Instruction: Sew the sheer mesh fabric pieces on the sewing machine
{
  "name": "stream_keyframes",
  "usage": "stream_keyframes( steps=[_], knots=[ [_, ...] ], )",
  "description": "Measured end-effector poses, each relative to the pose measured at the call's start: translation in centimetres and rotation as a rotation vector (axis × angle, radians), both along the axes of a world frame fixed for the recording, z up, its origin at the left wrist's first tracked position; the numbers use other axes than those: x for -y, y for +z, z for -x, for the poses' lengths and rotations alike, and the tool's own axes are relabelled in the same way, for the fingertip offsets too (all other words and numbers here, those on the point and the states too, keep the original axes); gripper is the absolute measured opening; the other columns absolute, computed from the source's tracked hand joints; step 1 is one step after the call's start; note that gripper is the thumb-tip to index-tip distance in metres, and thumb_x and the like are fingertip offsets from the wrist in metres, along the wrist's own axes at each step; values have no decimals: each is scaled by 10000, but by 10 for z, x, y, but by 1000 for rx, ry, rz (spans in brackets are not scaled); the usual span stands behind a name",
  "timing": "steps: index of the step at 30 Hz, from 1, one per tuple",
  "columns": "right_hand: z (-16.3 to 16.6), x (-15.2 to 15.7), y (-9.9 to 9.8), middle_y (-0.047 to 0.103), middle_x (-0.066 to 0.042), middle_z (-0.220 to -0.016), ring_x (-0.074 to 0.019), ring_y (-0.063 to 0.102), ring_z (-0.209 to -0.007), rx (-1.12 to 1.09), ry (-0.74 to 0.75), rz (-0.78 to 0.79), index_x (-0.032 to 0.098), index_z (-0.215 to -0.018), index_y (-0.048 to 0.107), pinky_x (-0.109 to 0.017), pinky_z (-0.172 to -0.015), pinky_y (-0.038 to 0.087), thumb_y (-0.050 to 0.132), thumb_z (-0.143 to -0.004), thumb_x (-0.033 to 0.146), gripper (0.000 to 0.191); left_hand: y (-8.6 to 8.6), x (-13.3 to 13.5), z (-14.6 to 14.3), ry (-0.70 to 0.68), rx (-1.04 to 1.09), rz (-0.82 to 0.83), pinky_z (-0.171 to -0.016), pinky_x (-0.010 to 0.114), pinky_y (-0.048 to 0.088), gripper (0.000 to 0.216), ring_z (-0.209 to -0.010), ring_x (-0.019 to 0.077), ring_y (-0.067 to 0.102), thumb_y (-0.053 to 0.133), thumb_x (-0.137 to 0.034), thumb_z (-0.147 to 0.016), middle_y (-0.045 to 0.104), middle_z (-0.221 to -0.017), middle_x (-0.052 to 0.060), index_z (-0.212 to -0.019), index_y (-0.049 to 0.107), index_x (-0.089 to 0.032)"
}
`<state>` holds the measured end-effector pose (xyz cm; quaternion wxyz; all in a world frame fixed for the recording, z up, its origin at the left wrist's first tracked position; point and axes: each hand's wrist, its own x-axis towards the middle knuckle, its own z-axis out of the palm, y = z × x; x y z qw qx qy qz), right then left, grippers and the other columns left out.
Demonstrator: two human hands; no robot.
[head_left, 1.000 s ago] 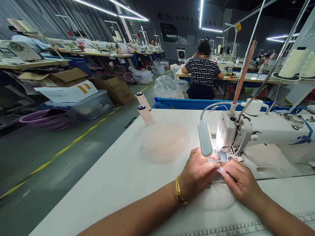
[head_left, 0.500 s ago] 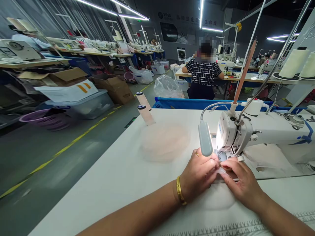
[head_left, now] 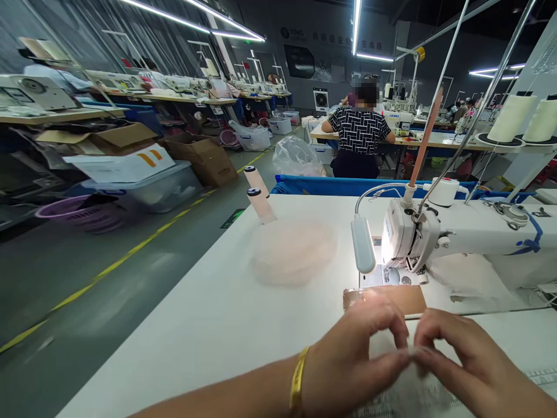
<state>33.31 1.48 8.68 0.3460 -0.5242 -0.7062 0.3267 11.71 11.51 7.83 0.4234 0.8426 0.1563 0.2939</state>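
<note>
At the near edge of the view, the left hand [head_left: 357,363] and the right hand [head_left: 472,363] are meeting almost tip to tip, each pinching a sheer pale cloth [head_left: 418,388] between thumb and forefinger. The cloth is hanging below the fingertips, blurred, its lower edge hard to trace, above ruler markings [head_left: 542,376] on the table. A gold bracelet [head_left: 298,380] is circling the left wrist. Just beyond the fingers, a copper-brown strip [head_left: 402,298] is lying crosswise before the needle area, its left end partly behind the left hand. The industrial sewing machine [head_left: 404,226] is bounding the working room on the far right, and a gooseneck lamp [head_left: 363,244] is hanging beside its head. To the left, the white tabletop [head_left: 195,331] is stretching plainly to a slanting edge. Farther in, a round heap of sheer fabric [head_left: 293,252] is resting well apart from the hands; two pale pink thread cones [head_left: 260,207] are standing near the far left corner. Blue cloth [head_left: 331,184] is lining the far edge. Beyond it, a co-worker in a patterned top [head_left: 359,132] is sitting; to the left, a yellow line [head_left: 143,241] is marking the floor.
</note>
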Motion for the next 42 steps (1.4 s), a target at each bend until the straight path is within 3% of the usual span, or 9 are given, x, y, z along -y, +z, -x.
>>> stream_keyframes(
  steps=[2, 4, 9, 13, 17, 22, 28, 32, 42],
  knots=[
    [-2, 3, 12, 676, 0, -793, -176, 657, -703, -56, 23, 172, 254, -899, 644, -269, -642, 529, 577, -1064, 406, 235, 6, 7, 1, -93, -66, 169, -842, 265, 556, 54, -948, 157, 671, 695, -279, -958, 720, -992, -17, -943, 668, -236],
    [-3, -11, 10, 657, 4, -763, -156, 614, -620, -56, 3, 242, 232, -871, 634, -252, -565, 491, 562, -1051, 389, 250, -2, 3, -4, -51, -141, 198, -835, 277, 553, 71, -940, 170, 672, 686, -261, -951, 727, -965, -13, -891, 683, -223],
    [2, -71, -31, 636, 39, -681, -152, 578, -621, 339, -167, 169, 231, -762, 577, -226, -514, 375, 573, -922, 198, 164, -49, -26, -26, 387, -452, -145, -817, 397, 454, 193, -903, 249, 592, 724, -214, -861, 669, -867, 29, -691, 635, -192],
    [6, -92, -49, 624, 29, -708, -153, 548, -618, 438, -212, 134, 233, -705, 484, -238, -518, 347, 591, -881, 188, 210, -62, -35, -25, 384, -338, -472, -802, 375, 395, 124, -911, 238, 557, 743, -238, -864, 658, -960, 39, -846, 629, -194],
    [4, -95, -52, 579, 25, -673, -159, 547, -619, 480, -221, 99, 240, -688, 430, -244, -519, 335, 589, -888, 203, 258, -66, -38, -21, 276, -190, -703, -791, 365, 355, 198, -854, 206, 541, 607, -175, -983, 682, -866, 12, -790, 642, -202],
    [-7, -79, -47, 593, 34, -663, -172, 562, -602, 540, -204, -12, 253, -792, 525, -261, -541, 355, 556, -943, 228, 156, -68, -40, -22, 226, -164, -688, -721, 344, 338, 198, -812, 194, 548, 621, -171, -982, 703, -814, -2, -796, 680, -209],
    [-7, -49, -38, 720, -84, -961, -263, 639, -842, 689, -157, -474, 237, -1039, 672, -364, -726, 458, 458, -1047, 217, 216, -67, -37, -22, 265, -178, -697, -732, 353, 345, 199, -859, 200, 575, 647, -184, -981, 715, -838, 0, -783, 662, -202],
    [-5, -52, -48, 712, -84, -972, -230, 623, -864, 691, 6, -461, 217, -1021, 692, -350, -739, 449, 418, -1076, 158, 286, -69, -35, -23, 275, -177, -724, -743, 352, 361, 233, -879, 196, 585, 624, -188, -1004, 723, -872, 4, -771, 635, -192],
    [-15, -67, -68, 734, -102, -1143, -265, 646, -1043, 639, 6, -434, 211, -1143, 691, -371, -770, 541, 425, -979, 30, 361, -64, -26, -18, 269, -281, -698, -811, 381, 393, 142, -945, 226, 598, 655, -335, -1002, 709, -967, 27, -962, 652, -200]
  ],
)
